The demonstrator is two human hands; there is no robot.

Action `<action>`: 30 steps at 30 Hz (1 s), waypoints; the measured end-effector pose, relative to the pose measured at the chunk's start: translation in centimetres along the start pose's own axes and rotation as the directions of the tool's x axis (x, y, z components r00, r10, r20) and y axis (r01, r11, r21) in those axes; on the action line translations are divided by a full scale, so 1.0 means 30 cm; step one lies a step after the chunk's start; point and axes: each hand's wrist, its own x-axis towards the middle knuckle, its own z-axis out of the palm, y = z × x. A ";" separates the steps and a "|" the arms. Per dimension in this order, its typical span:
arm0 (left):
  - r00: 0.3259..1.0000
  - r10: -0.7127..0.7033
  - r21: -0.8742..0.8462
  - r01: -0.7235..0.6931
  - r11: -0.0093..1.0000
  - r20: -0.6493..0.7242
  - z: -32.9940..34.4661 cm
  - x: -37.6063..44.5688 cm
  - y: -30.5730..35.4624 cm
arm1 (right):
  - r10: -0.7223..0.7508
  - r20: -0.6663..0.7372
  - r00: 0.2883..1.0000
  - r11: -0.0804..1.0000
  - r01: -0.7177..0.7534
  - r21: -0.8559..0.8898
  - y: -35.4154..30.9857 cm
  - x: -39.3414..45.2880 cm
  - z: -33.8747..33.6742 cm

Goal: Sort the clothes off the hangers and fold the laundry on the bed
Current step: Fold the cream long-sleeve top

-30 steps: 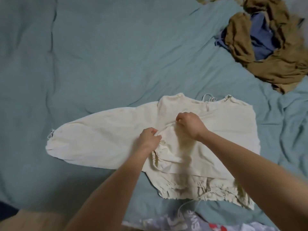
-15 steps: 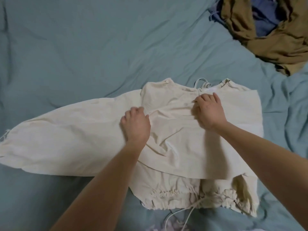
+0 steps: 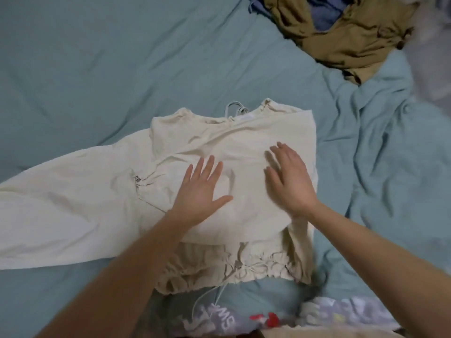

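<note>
Our left hand (image 3: 201, 191) and right hand (image 3: 289, 184) flat, fingers spread, on the cream top (image 3: 219, 147) mid-bed (image 3: 97, 69), one sleeve reaching the left edge, brown pile (image 3: 346, 40) far right, perhaps blurred.

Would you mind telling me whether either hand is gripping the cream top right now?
No, both the left hand and the right hand lie flat with straight fingers on the cream top.

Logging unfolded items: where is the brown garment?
Head view, upper right: the brown garment lies crumpled on the bed, over a blue garment.
</note>
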 end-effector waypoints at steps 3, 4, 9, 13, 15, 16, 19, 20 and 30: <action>0.993 0.117 -0.042 -0.117 0.992 -0.006 -0.002 -0.055 0.082 | -0.010 0.050 0.999 0.998 0.013 -0.060 0.068 -0.232 -0.062; 0.988 0.156 -0.029 -0.155 0.987 0.021 0.009 -0.068 0.110 | -0.012 0.086 0.996 0.994 0.022 -0.107 0.084 -0.293 -0.068; 0.977 0.192 -0.017 -0.192 0.981 0.094 0.063 -0.088 0.183 | 0.031 0.190 0.981 0.970 0.016 -0.244 0.075 -0.426 -0.008; 0.973 0.204 -0.004 -0.205 0.979 0.107 0.066 -0.086 0.210 | 0.160 -0.004 0.987 0.986 -0.160 -0.056 0.054 -0.391 0.018; 0.969 0.226 -0.017 -0.226 0.974 0.097 0.047 -0.069 0.244 | 0.241 -0.089 0.967 0.971 -0.240 0.019 0.090 -0.402 -0.005; 0.966 0.240 -0.017 -0.239 0.971 0.094 0.039 -0.057 0.267 | 0.294 -0.130 0.947 0.955 -0.288 0.065 0.113 -0.418 -0.019; 0.950 0.276 0.004 -0.279 0.960 0.146 0.043 -0.031 0.343 | 0.476 -0.084 0.875 0.865 -0.449 0.223 0.218 -0.499 -0.024; 0.941 0.283 0.026 -0.292 0.956 0.185 0.052 -0.026 0.364 | 0.525 -0.019 0.851 0.836 -0.511 0.201 0.250 -0.526 -0.020; 0.958 0.258 0.240 -0.283 0.929 0.128 0.103 -0.001 0.425 | 0.140 0.218 0.966 0.972 -0.091 -0.218 0.308 -0.562 -0.105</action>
